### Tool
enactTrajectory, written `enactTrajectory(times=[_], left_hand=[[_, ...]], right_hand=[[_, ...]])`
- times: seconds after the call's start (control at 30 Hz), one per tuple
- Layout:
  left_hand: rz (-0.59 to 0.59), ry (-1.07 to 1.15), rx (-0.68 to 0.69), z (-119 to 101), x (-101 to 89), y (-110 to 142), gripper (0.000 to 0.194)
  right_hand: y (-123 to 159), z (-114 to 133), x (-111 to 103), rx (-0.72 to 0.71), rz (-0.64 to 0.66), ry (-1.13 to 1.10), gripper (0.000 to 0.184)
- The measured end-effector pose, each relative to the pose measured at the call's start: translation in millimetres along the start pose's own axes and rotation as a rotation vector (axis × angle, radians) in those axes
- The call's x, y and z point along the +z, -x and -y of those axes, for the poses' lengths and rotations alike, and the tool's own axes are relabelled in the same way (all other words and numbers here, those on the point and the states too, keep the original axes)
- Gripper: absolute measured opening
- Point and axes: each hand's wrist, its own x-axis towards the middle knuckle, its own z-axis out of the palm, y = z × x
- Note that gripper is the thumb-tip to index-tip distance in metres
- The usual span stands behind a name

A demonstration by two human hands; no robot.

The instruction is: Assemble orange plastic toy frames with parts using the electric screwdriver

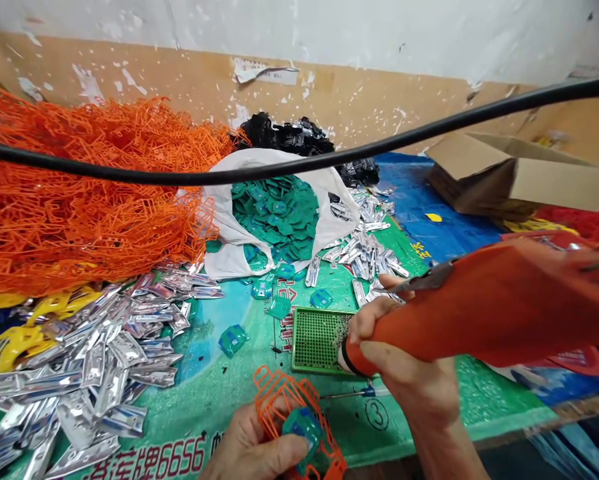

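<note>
Left hand (252, 437), bottom centre, pinches frame (279, 385) and green piece (303, 427); right hand (417, 383) wraps tool (459, 310) at tray (300, 366). Slack pinch could drop piece.

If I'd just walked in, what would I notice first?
Probably the big tangle of orange frames heaped at the left, beside a white bag of green pieces. Then the bulky red tool on the right, gripped by the right hand, its tip over a green basket. Low in the middle, the left hand holds an orange frame and a green piece.
</note>
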Motion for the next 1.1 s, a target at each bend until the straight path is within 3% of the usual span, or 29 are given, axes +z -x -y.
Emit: enactTrajectory(times=[0.37,0.73,0.9,1.1], left_hand=[[-0.004,0.005,-0.002,0,-3.3,-1,0.036],[-0.189,0.200,0.040,-8,7.4,-2,0.038],[-0.204,0.214,0.070,-12,10.5,-2,0.035],[-0.175,0.224,0.074,-13,8.0,-3,0.034]], right_hand=[[0,0,1,-0.011,0.045,0.036,0.011],[2,-7,2,-0.038,0.004,0.055,0.013],[0,11,5,-0.040,-0.041,-0.045,0.025],[13,43,12,-0.043,0.021,-0.276,0.046]])
